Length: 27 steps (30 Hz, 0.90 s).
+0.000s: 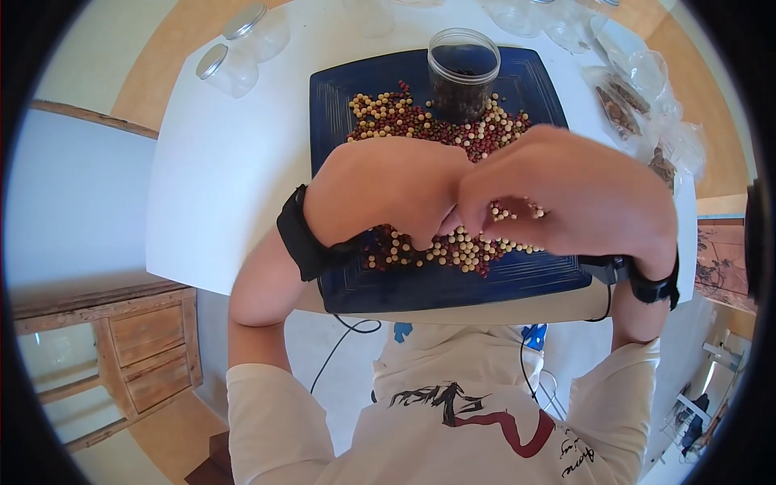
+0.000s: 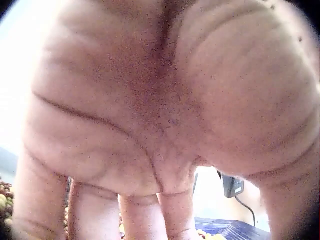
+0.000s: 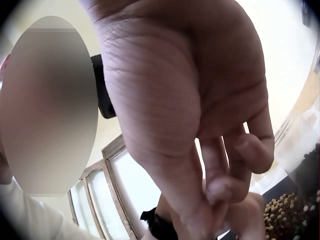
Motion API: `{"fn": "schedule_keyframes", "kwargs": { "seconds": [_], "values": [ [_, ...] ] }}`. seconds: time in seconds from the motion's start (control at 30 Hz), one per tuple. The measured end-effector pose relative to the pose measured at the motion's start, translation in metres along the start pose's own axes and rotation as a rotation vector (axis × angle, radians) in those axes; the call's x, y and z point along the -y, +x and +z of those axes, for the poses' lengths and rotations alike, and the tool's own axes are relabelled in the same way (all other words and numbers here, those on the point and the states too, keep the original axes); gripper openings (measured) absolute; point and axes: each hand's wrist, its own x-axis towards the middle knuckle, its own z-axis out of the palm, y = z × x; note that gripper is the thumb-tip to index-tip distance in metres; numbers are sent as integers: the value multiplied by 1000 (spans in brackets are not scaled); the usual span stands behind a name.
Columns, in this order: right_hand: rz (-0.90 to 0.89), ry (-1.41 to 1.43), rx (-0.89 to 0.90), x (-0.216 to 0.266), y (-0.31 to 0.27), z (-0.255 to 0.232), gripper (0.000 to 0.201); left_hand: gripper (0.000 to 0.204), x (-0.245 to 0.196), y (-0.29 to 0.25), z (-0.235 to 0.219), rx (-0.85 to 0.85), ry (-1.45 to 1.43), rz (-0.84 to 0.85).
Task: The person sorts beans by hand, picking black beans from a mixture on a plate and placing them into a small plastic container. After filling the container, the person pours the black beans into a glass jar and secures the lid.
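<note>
Loose yellow and dark red beans [image 1: 465, 257] lie spread over a dark blue tray [image 1: 525, 287]. My left hand [image 1: 388, 190] hangs palm down over them, its fingers running straight down in the left wrist view. Close against it, my right hand [image 1: 566, 190] bends its thumb and index finger into a ring, with beans showing through the gap. Its other fingers are curled loosely in the right wrist view. The fingertips of both hands come together over the beans; I cannot tell what is between them. Behind the hands, a clear jar [image 1: 462, 77] of dark contents stands on the tray, its top uncovered.
The tray sits on a white table [image 1: 210, 170]. Lidded glass jars [image 1: 230, 73] stand at the back left, and more clear jars [image 1: 517, 16] at the back right. Clear plastic bags [image 1: 638, 89] with brown contents lie along the right edge. A cable [image 1: 323, 364] hangs below the front edge.
</note>
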Motion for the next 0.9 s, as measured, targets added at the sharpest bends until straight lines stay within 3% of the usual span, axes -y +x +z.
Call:
{"fn": "schedule_keyframes", "kwargs": {
  "seconds": [0.13, 0.2, 0.23, 0.3, 0.33, 0.43, 0.47, 0.53, 0.67, 0.83, 0.9],
  "values": [
    [189, 2, 273, 8, 8, 19, 9, 22, 5, 4, -7, -97, 72, 82],
    [155, -57, 253, 5, 10, 30, 10, 19, 6, 13, -19, 77, 64, 36],
    [121, -118, 231, 4, 10, 35, 10, 19, 10, 13, -25, 77, 63, 36],
    [82, -145, 197, 3, 11, 40, 11, 18, 19, 8, -34, -155, 133, 232],
    [41, -172, 162, 2, 12, 43, 12, 18, 17, 2, -40, -156, 132, 232],
    [-36, -128, 34, -4, 9, 54, 12, 11, 0, -13, -58, -435, 109, 276],
    [-35, -129, 34, -4, 10, 54, 12, 11, -6, -14, -57, -435, 109, 277],
    [-1, -81, 84, -4, 14, 54, 13, 10, -16, -11, -51, -751, 99, 143],
    [-24, -170, 88, -11, 14, 62, 13, 11, -9, 5, -56, -894, -118, 202],
    [32, -113, 148, -9, 16, 61, 10, 8, 4, 13, -50, -1028, 8, 352],
    [35, -154, 182, -5, 18, 57, 9, 7, 2, 14, -51, -1024, -10, 305]
  ]
}}
